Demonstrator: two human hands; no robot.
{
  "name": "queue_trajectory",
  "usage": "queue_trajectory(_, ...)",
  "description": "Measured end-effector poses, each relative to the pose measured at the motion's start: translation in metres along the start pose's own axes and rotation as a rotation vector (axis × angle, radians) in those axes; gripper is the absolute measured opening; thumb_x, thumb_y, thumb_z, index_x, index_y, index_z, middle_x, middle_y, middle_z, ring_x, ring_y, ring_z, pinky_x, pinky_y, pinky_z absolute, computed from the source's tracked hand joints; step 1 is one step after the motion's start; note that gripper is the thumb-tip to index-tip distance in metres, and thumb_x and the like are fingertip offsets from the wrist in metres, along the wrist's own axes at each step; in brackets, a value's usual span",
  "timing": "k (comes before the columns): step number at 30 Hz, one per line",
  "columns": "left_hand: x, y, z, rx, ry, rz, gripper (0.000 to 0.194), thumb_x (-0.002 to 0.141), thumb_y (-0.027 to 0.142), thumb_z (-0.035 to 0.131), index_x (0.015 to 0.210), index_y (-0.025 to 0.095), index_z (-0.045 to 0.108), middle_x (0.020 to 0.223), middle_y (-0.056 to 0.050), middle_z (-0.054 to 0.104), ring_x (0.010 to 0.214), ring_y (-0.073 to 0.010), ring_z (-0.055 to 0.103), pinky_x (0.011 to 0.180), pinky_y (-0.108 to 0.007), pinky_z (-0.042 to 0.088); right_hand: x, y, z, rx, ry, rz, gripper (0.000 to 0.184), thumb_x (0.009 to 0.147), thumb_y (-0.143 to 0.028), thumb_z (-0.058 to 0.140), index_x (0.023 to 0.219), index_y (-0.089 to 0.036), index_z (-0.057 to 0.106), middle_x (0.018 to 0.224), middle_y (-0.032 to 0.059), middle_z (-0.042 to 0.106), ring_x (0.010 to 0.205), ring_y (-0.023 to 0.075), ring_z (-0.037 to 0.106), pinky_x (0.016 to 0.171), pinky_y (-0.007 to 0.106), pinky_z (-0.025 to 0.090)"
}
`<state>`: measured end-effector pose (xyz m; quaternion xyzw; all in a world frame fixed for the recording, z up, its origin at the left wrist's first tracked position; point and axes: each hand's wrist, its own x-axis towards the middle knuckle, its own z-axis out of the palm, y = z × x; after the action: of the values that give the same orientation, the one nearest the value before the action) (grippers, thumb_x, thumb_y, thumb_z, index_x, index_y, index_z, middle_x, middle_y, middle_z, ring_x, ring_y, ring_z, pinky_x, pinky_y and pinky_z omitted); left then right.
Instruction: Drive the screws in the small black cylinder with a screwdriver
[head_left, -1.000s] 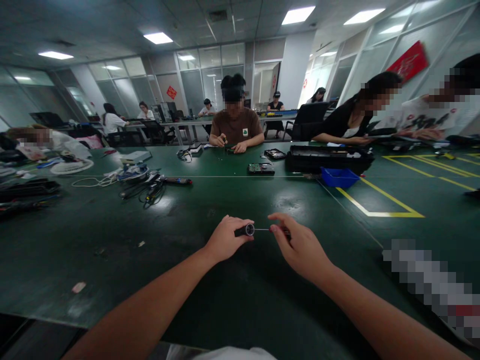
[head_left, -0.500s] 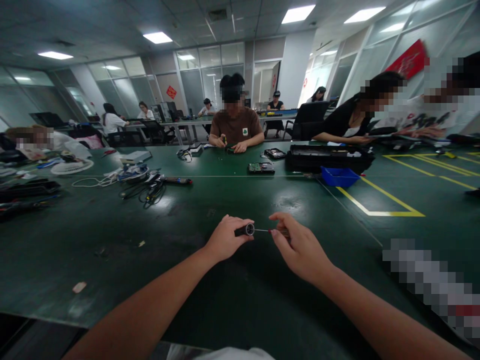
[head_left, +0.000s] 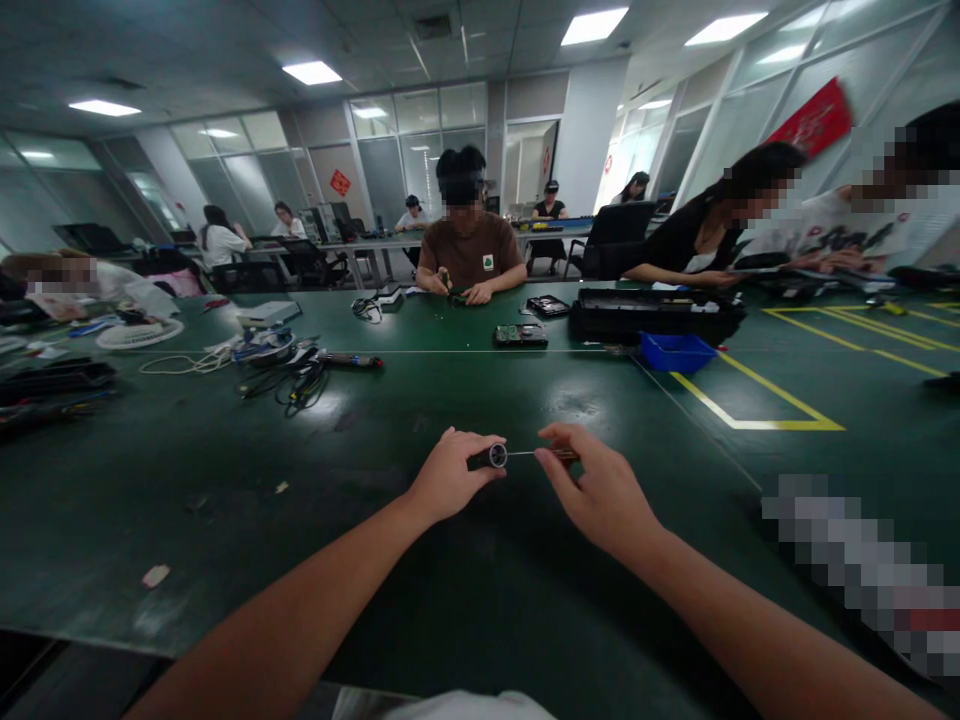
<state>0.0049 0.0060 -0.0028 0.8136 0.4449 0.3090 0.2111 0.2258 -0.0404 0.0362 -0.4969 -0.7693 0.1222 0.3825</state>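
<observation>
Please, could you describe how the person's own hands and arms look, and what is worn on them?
The left hand and right hand are ungloved, and both forearms are bare, with no sleeve, watch or bracelet in view. No ring or marking can be made out. Some white cloth, probably clothing, shows at the bottom edge.

My head camera, close behind and above my left grip (head_left: 448,477) and right grip (head_left: 604,490), faces forward-down across the desk (head_left: 217,450).
</observation>
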Motion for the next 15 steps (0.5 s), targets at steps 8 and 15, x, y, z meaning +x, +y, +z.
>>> queue_trajectory(8, -0.0001, 0.0011, -0.0005, -0.017, -0.016, -0.003, 0.038, 0.083, 0.031, 0.074, 0.121, 0.030, 0.066, 0.118, -0.003, 0.070, 0.112, -0.0245, 0.060, 0.113, -0.052, 0.027, -0.0016, -0.0019, -0.0015, -0.018, -0.051, -0.017, 0.024, 0.100, -0.031, 0.042, 0.117, -0.019, 0.055, 0.081, 0.0026, 0.066, 0.068, 0.0177, 0.064, 0.061, 0.030, 0.047)
queue_trajectory(15, 0.0000, 0.0005, -0.0002, -0.007, -0.015, -0.006, 0.039, 0.083, 0.031, 0.074, 0.121, 0.029, 0.066, 0.118, -0.003, 0.070, 0.112, -0.0250, 0.060, 0.113, -0.053, 0.027, 0.0026, -0.0032, -0.0040, -0.053, -0.112, 0.020, 0.028, 0.102, -0.036, 0.036, 0.104, -0.021, 0.060, 0.074, 0.0009, 0.064, 0.061, 0.0173, 0.060, 0.058, 0.030, 0.042)
